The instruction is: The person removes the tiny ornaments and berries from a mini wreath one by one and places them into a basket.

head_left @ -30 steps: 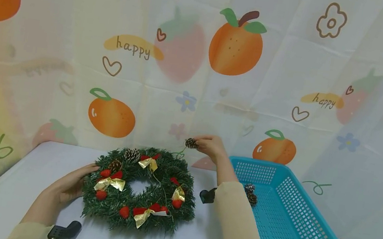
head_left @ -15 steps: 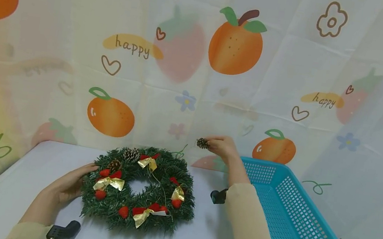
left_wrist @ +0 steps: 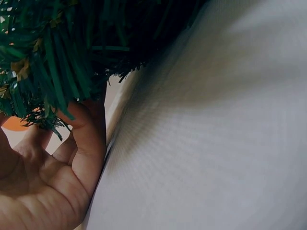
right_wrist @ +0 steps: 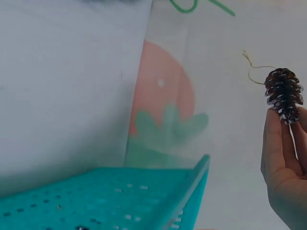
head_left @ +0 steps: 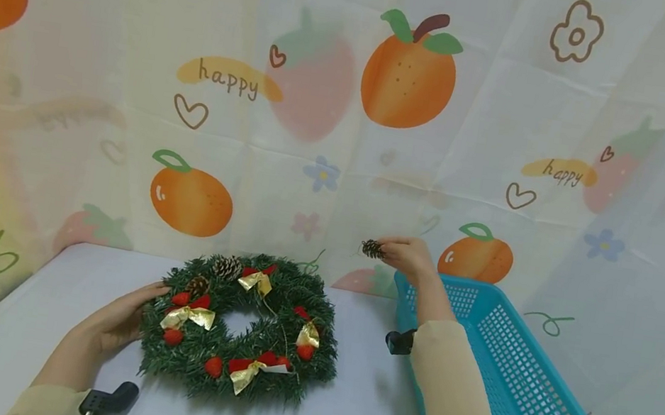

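Note:
A green Christmas wreath (head_left: 320, 292) lies on the table, dressed with gold-and-red bows, red berries and two pine cones at its upper left. My left hand (head_left: 119, 319) holds the wreath's left edge. In the left wrist view, that hand's fingers (left_wrist: 88, 143) bend in under the green needles, which hide their tips. Raised over the far left corner of the basket, my right hand (head_left: 409, 256) pinches a pine cone (head_left: 373, 249) by one end. The right wrist view shows frosted scales on this pine cone (right_wrist: 284, 93) and a thin gold string loop hanging off it.
A blue-green plastic basket (head_left: 541, 368) with perforated sides stands at the right of the white-covered table (head_left: 341, 410). Behind the table hangs a curtain (head_left: 322, 19) printed with fruit. The right forearm hides part of the basket's inside.
My right hand has moved right with the pine cone, away from the wreath and towards the basket. The left hand and the wreath stay in place.

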`<state>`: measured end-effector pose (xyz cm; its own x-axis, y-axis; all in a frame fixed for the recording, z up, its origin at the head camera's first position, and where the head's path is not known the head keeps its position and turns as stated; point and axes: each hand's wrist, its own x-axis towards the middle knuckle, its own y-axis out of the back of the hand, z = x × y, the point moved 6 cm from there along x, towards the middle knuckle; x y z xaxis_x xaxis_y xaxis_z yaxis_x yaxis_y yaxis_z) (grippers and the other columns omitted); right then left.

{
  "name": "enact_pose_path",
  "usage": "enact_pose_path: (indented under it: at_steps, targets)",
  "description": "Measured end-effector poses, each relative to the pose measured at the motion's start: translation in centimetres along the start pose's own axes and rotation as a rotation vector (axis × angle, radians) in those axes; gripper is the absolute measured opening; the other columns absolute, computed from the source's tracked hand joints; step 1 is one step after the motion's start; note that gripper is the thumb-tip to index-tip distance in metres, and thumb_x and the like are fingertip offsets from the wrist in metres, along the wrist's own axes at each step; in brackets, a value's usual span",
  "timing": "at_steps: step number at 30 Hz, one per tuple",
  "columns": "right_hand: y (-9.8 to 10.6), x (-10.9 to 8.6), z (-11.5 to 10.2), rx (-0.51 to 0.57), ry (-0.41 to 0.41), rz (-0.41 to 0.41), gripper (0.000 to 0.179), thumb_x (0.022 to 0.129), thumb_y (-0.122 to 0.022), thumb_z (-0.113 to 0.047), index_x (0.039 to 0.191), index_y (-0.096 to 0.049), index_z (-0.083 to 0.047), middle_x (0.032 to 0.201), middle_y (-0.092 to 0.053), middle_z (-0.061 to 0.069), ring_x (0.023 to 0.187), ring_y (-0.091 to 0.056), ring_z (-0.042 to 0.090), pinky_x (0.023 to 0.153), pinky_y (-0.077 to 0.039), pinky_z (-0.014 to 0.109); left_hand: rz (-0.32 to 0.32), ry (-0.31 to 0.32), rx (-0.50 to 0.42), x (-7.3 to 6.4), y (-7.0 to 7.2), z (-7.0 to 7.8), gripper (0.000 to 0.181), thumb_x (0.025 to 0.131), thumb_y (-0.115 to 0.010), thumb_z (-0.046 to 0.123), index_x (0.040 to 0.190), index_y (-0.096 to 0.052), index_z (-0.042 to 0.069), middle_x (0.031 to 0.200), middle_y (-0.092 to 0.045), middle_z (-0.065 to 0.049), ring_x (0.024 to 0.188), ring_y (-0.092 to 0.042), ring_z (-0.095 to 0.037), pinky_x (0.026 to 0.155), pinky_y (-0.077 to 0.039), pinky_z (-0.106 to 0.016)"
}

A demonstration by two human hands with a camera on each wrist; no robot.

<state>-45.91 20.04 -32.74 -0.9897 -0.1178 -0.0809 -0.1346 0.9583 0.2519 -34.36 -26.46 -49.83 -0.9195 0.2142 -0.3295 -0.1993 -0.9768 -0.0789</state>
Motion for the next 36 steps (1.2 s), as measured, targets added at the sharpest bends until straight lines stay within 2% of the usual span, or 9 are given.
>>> enact_pose_path:
  at_steps: [4,16,19,22,25,28,31,33,36]
  targets:
    - [0.9,-0.1,0.3,-0.01,-0.01,0.004,0.042,0.1,-0.049,-0.002,0.14,-0.049,0.009,0.151,-0.044,0.027,0.139,-0.046,0.04,0.115,-0.043,0.04,0.003,0.002,0.019,-0.2,0.0,0.1,0.087,0.102,-0.041,0.051,0.158,0.016,0.016,0.161,0.03,-0.02,0.151,-0.005,-0.049,0.105,-0.049,-0.035]
    - [4.0,-1.1,1.1,-0.059,-0.033,0.008,0.043,0.103,-0.047,-0.008,0.145,-0.045,0.006,0.155,-0.038,0.025,0.142,-0.042,0.038,0.117,-0.04,0.04,0.02,0.002,0.036,0.0,0.2,0.0,0.087,0.102,-0.041,0.052,0.158,0.014,0.015,0.162,0.027,-0.019,0.152,-0.013,-0.042,0.104,-0.049,-0.033]
    - [5.0,-1.3,1.1,-0.063,-0.034,0.031,0.043,0.103,-0.047,-0.009,0.145,-0.045,0.004,0.155,-0.04,0.023,0.14,-0.045,0.036,0.115,-0.042,0.039,0.023,0.0,0.049,0.0,0.2,0.0,0.087,0.102,-0.042,0.052,0.159,0.013,0.015,0.163,0.026,-0.02,0.145,-0.031,-0.035,0.1,-0.051,-0.029]
    - [5.8,-1.5,1.3,-0.05,-0.033,0.044,0.043,0.103,-0.047,-0.009,0.145,-0.045,0.005,0.155,-0.04,0.023,0.139,-0.046,0.035,0.114,-0.043,0.038,0.02,-0.003,0.054,-0.1,0.2,0.0,0.087,0.102,-0.042,0.051,0.159,0.013,0.014,0.163,0.024,-0.021,0.129,-0.049,-0.018,0.096,-0.052,-0.027]
    - [6.4,-1.7,1.6,-0.037,-0.037,0.046,0.044,0.104,-0.046,-0.009,0.146,-0.043,0.005,0.156,-0.038,0.023,0.141,-0.044,0.034,0.115,-0.042,0.039,0.01,-0.008,0.043,-0.1,0.2,0.1,0.087,0.102,-0.042,0.05,0.158,0.014,0.014,0.163,0.023,-0.022,0.113,-0.055,-0.005,0.094,-0.053,-0.026]
    - [6.9,-2.1,1.9,-0.041,-0.033,0.039,0.045,0.104,-0.044,-0.008,0.146,-0.041,0.006,0.157,-0.036,0.024,0.144,-0.039,0.036,0.117,-0.04,0.04,0.004,-0.008,0.025,-0.2,0.1,0.1,0.087,0.102,-0.043,0.049,0.158,0.014,0.014,0.164,0.022,-0.022,0.105,-0.058,-0.001,0.093,-0.054,-0.025]
    - [7.4,-2.3,2.2,-0.056,-0.02,0.033,0.045,0.104,-0.042,-0.007,0.147,-0.039,0.009,0.159,-0.031,0.025,0.146,-0.035,0.037,0.118,-0.038,0.041,0.006,-0.003,0.024,-0.2,0.0,0.2,0.087,0.102,-0.043,0.05,0.159,0.013,0.014,0.164,0.021,-0.021,0.109,-0.058,-0.004,0.093,-0.054,-0.025]
    - [7.7,-2.4,2.4,-0.052,-0.016,0.032,0.046,0.104,-0.043,-0.006,0.146,-0.039,0.01,0.159,-0.03,0.025,0.147,-0.034,0.037,0.118,-0.037,0.043,0.007,0.001,0.034,-0.2,0.0,0.2,0.087,0.102,-0.042,0.051,0.158,0.014,0.014,0.163,0.023,-0.021,0.122,-0.055,-0.016,0.095,-0.053,-0.027]
    - [8.0,-2.6,3.0,-0.047,-0.01,0.024,0.046,0.103,-0.042,-0.005,0.146,-0.036,0.014,0.159,-0.028,0.028,0.148,-0.031,0.038,0.119,-0.035,0.044,0.013,0.009,0.041,-0.2,0.1,0.1,0.088,0.102,-0.041,0.052,0.158,0.014,0.014,0.163,0.024,-0.021,0.141,-0.038,-0.033,0.099,-0.051,-0.03]
